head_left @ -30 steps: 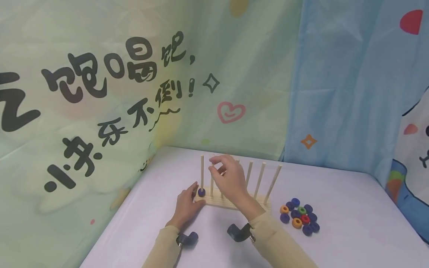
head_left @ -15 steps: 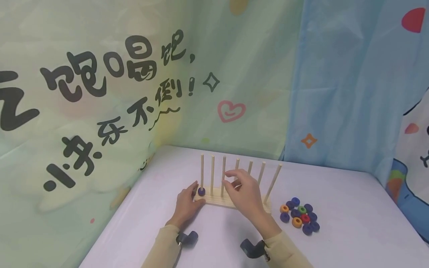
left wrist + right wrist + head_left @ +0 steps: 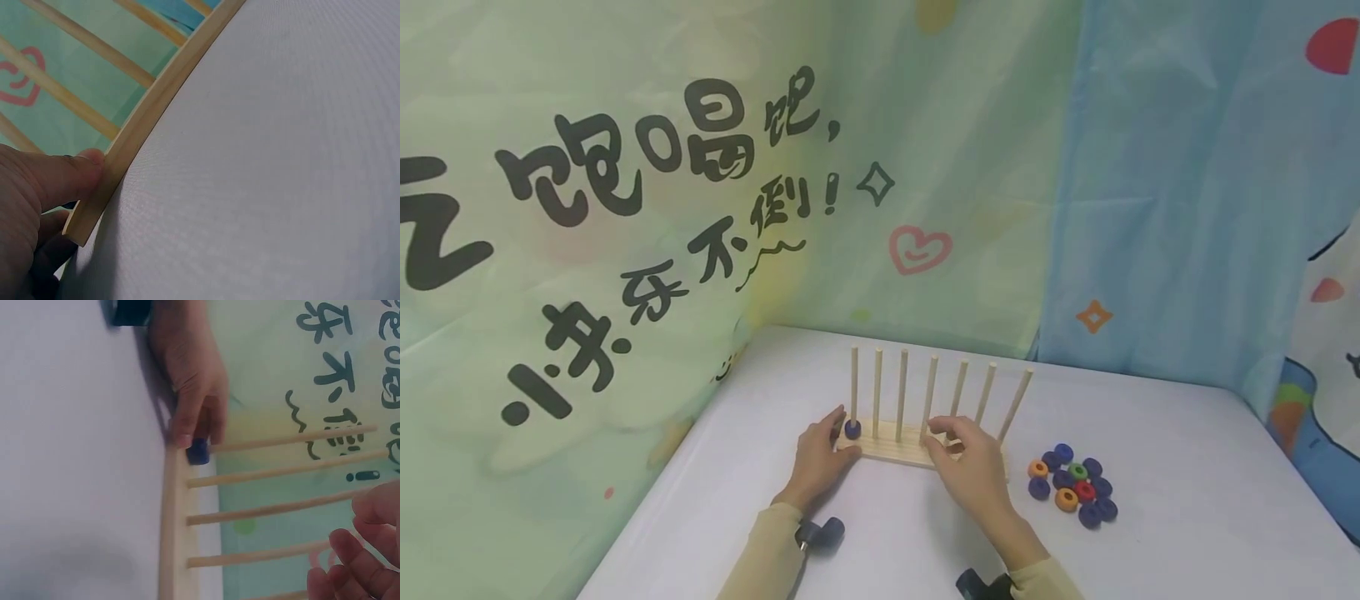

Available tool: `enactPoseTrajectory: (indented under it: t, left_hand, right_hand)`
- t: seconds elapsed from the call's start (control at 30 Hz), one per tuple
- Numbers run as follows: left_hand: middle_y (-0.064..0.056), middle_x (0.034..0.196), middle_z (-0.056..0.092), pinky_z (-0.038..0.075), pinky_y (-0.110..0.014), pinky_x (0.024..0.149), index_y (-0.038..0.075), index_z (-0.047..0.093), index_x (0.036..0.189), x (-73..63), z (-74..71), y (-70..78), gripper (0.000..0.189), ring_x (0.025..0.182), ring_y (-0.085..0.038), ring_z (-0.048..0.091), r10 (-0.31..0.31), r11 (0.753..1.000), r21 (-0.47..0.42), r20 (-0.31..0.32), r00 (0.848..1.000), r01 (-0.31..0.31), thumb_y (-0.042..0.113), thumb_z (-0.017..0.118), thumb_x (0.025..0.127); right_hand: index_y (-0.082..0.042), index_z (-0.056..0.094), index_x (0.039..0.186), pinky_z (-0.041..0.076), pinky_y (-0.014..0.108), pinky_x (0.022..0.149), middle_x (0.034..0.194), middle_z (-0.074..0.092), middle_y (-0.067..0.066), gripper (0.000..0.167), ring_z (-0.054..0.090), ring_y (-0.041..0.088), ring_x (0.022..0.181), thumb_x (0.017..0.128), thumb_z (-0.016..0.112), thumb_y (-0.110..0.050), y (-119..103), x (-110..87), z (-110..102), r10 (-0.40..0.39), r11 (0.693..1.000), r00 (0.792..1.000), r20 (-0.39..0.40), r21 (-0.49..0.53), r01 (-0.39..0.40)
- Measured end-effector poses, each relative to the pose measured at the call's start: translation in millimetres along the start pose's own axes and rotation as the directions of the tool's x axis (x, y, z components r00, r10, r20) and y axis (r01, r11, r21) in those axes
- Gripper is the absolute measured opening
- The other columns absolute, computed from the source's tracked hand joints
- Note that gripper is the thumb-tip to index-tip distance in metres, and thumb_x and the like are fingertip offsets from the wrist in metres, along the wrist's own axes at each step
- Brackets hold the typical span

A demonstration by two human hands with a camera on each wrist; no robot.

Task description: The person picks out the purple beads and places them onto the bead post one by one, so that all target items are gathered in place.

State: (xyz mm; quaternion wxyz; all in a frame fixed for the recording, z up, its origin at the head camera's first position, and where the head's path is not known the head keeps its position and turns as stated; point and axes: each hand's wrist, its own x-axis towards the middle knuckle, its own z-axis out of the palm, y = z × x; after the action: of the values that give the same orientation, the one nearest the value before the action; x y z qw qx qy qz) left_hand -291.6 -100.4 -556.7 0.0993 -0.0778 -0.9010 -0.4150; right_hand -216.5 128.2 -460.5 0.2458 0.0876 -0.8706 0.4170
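A wooden rack point(image 3: 887, 451) with several upright pegs stands on the table. One dark blue bead point(image 3: 852, 430) is at the foot of its leftmost peg; the other pegs look bare where visible. My left hand point(image 3: 815, 462) grips the rack's left end, its thumb point(image 3: 78, 172) pressed along the front edge of the base in the left wrist view. My right hand point(image 3: 970, 471) is in front of the right-hand pegs, partly hiding them. Its fingers point(image 3: 356, 559) are loosely bent, with nothing visible between them in the right wrist view.
Right of the rack lies a loose cluster of beads: several dark blue ones, an orange bead point(image 3: 1066, 500), a second orange one, a green bead point(image 3: 1077, 472) and a red bead point(image 3: 1085, 491). Printed curtains point(image 3: 955, 167) stand behind the white table point(image 3: 1187, 500).
My right hand has moved rightward and down, away from the pegs at the left toward those at the right. My left hand and the bead on the leftmost peg have stayed put.
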Motion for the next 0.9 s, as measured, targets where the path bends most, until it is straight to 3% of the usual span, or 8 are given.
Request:
enactPoseTrajectory:
  t: [0.37, 0.6, 0.77, 0.9]
  left_hand:
    - [-0.014, 0.123, 0.063, 0.039, -0.053, 0.1, 0.01, 0.046, 0.144, 1.2, 0.0, 0.5, 0.072, 0.112, -0.033, 0.055, -0.025, 1.0, 0.003, 0.022, 0.999, 0.025, 0.025, 0.076, 0.08]
    - [-0.014, 0.124, 0.063, 0.039, -0.053, 0.1, 0.011, 0.046, 0.145, 1.5, -0.2, -0.6, 0.073, 0.112, -0.032, 0.055, -0.039, 0.999, -0.006, 0.027, 0.999, 0.039, 0.026, 0.076, 0.08]
    - [-0.014, 0.122, 0.064, 0.041, -0.052, 0.098, 0.01, 0.047, 0.144, 0.1, -0.3, -0.5, 0.072, 0.109, -0.032, 0.056, -0.025, 1.0, -0.005, 0.016, 1.0, 0.026, 0.025, 0.076, 0.079]
    - [-0.014, 0.122, 0.064, 0.041, -0.052, 0.098, 0.01, 0.047, 0.144, -0.9, -1.2, 0.6, 0.072, 0.109, -0.032, 0.056, -0.02, 1.0, -0.005, 0.017, 1.0, 0.02, 0.025, 0.076, 0.079]
  right_hand:
    - [-0.006, 0.072, 0.096, 0.056, 0.033, 0.071, 0.096, 0.072, 0.004, 0.017, 0.066, 0.019, 0.084, 0.08, 0.076, -0.001, 27.8, -19.6, -4.0, 0.063, 0.998, 0.997, -0.046, -0.024, -0.064]
    - [-0.009, 0.072, 0.097, 0.055, 0.029, 0.073, 0.097, 0.073, 0.004, 0.017, 0.066, 0.019, 0.085, 0.081, 0.075, -0.003, 42.9, -26.3, -7.3, 0.161, 0.986, 0.983, -0.09, -0.029, -0.165]
    - [-0.006, 0.073, 0.098, 0.055, 0.026, 0.072, 0.095, 0.074, 0.007, 0.016, 0.067, 0.021, 0.083, 0.082, 0.073, -0.002, 53.7, -30.2, -11.4, 0.179, 0.982, 0.976, -0.125, -0.032, -0.184]
    - [-0.007, 0.073, 0.099, 0.055, 0.03, 0.074, 0.097, 0.074, 0.007, 0.015, 0.068, 0.023, 0.085, 0.085, 0.072, -0.005, 60.0, -32.8, -14.8, 0.226, 0.97, 0.965, -0.132, -0.055, -0.235]
